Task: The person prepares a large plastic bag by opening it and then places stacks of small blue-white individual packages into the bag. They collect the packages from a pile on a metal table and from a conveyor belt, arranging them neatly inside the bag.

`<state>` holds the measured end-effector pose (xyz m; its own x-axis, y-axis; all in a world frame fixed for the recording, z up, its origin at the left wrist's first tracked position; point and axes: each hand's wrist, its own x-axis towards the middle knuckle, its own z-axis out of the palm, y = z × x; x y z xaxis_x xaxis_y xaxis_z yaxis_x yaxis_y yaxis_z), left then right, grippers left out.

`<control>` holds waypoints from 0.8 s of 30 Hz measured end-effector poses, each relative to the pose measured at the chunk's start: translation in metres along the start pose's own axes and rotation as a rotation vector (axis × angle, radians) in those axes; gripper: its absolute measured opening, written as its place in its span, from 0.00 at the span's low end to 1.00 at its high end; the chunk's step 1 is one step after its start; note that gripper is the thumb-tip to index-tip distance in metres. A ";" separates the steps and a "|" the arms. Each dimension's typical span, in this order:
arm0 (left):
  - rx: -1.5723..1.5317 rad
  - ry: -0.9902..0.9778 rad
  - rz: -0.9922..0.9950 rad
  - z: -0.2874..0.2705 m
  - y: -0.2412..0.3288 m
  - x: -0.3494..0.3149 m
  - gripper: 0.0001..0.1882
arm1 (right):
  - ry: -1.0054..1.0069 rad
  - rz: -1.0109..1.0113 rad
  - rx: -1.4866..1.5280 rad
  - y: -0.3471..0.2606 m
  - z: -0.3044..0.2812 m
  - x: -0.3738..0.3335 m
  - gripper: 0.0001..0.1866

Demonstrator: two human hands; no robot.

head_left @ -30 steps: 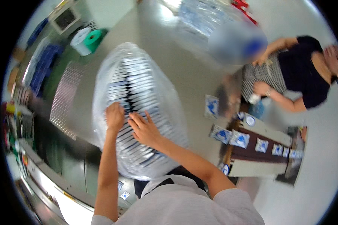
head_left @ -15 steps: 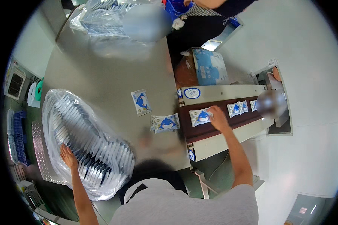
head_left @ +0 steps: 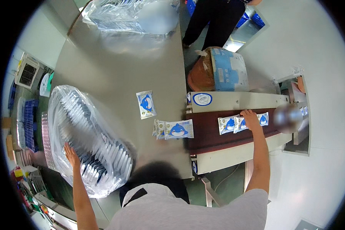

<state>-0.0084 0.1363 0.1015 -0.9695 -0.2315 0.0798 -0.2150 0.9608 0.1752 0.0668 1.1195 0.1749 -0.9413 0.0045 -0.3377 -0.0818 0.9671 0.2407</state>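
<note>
Your L hand [head_left: 71, 156] released, fingers straight, at full clear bag [head_left: 90, 140], your R hand [head_left: 250, 119] on whale pkts [head_left: 227, 125] atop maroon belt [head_left: 207, 142], can't tell if gripping

The bag [head_left: 56, 130] lies left on the table [head_left: 115, 65], loose packets [head_left: 179, 130] right, beside the conveyor [head_left: 205, 140].

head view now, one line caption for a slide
Left hand at a packed clear plastic bag, right hand at blue-and-white packets on a dark red conveyor belt.
</note>
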 end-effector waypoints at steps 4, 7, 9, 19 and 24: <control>0.053 -0.011 -0.026 0.000 -0.004 -0.005 0.29 | -0.312 -0.265 0.195 -0.027 -0.049 0.024 0.25; 0.216 -0.155 -0.078 0.005 0.006 0.001 0.29 | -0.267 -0.392 0.456 -0.054 -0.063 0.035 0.24; 0.458 -0.320 -0.082 0.004 0.005 0.008 0.29 | -0.173 -0.461 0.650 -0.098 -0.082 0.045 0.23; 0.017 0.043 -0.048 0.003 0.012 -0.011 0.28 | -0.506 -0.766 0.576 -0.258 -0.097 0.128 0.40; 0.056 -0.046 -0.117 -0.014 0.030 -0.010 0.27 | -0.652 -0.472 0.764 -0.334 -0.094 0.129 0.60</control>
<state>-0.0033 0.1649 0.1193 -0.9417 -0.3361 0.0165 -0.3315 0.9350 0.1258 -0.0582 0.7732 0.1369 -0.4978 -0.4901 -0.7156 0.0483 0.8081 -0.5871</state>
